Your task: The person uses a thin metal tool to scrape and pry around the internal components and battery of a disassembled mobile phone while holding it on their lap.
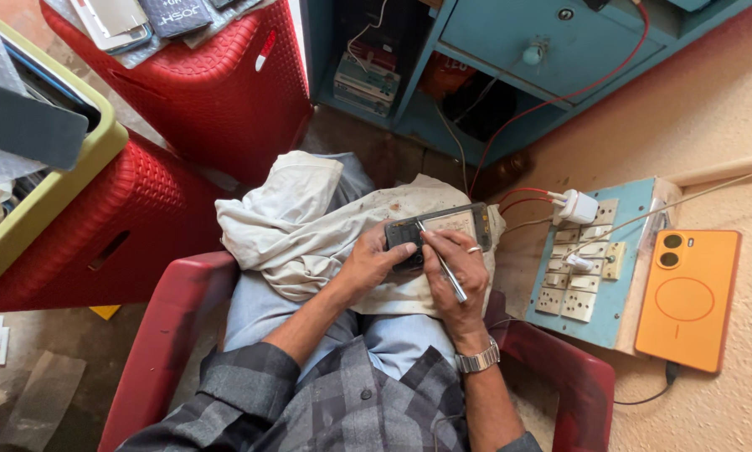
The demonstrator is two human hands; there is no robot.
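Observation:
An opened mobile phone with its back removed rests on a stained white cloth over my lap. My left hand grips the phone's left end. My right hand, with a ring and a metal wristwatch, holds thin metal tweezers whose tip touches the phone's inside near its middle. I sit on a red plastic chair.
An orange phone lies on the right ledge beside a blue switchboard with a white charger plugged in. Red plastic baskets and a yellow-green tray stand at left. A blue cabinet is ahead.

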